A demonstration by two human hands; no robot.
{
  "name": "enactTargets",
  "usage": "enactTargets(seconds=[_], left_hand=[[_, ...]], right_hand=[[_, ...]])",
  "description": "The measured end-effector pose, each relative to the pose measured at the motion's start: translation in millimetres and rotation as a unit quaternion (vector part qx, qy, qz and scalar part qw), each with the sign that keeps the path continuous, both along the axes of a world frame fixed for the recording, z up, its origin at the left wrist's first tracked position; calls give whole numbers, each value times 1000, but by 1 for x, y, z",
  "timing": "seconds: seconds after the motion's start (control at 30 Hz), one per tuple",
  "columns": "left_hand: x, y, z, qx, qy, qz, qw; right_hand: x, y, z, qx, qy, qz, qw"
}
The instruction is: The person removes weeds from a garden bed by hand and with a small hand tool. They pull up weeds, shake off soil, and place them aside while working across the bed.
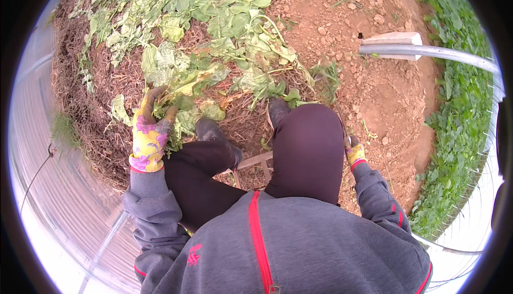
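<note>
My left hand, in a yellow floral work glove with brownish palm and fingers, curls around a bunch of leafy greens. Some leaves in the bunch are yellowed, and part of it hangs below the thumb beside my left knee. On the other side, my right hand, in a matching glove, closes on a thin dark shaft beside my right knee. The shaft runs forward toward a blurred tuft of green weeds; whether it is a tool or a stem I cannot tell. Wilted leaves lie spread over dry straw ahead of me.
Beneath me is a low wooden frame, between my shoes. Reddish bare soil lies to the right. A metal pipe beside a pale block juts in there. Green plants line the right edge; plastic sheeting walls the left.
</note>
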State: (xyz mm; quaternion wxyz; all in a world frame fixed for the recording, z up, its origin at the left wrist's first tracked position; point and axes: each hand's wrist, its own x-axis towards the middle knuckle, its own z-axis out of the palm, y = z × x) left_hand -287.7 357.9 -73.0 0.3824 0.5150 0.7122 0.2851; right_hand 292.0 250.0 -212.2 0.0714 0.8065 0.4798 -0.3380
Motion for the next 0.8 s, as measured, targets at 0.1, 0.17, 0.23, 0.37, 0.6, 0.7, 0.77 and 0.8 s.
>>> enactTargets(seconds=[0.1,0.17,0.23,0.37,0.6,0.7,0.77,0.8], left_hand=[[10,27,-8,-9,-30,30,999],[15,45,-9,-34,-65,62,995],[26,57,-8,-20,-151,103,983],[43,57,-1,42,-115,85,989],[7,11,-3,170,-176,138,960],[-10,2,0,123,-26,180,976],[-12,-6,5,123,-72,175,974],[-13,-10,10,129,-133,171,968]], right_hand=[[-26,69,10,83,75,-55,992],[-44,132,21,114,3,28,993],[-63,175,32,145,27,58,987],[-71,189,48,154,-30,69,985],[-33,123,23,133,-39,-39,990],[-17,92,5,166,-93,-31,981],[-10,83,1,111,-164,19,980],[-11,82,0,108,-163,17,981]])
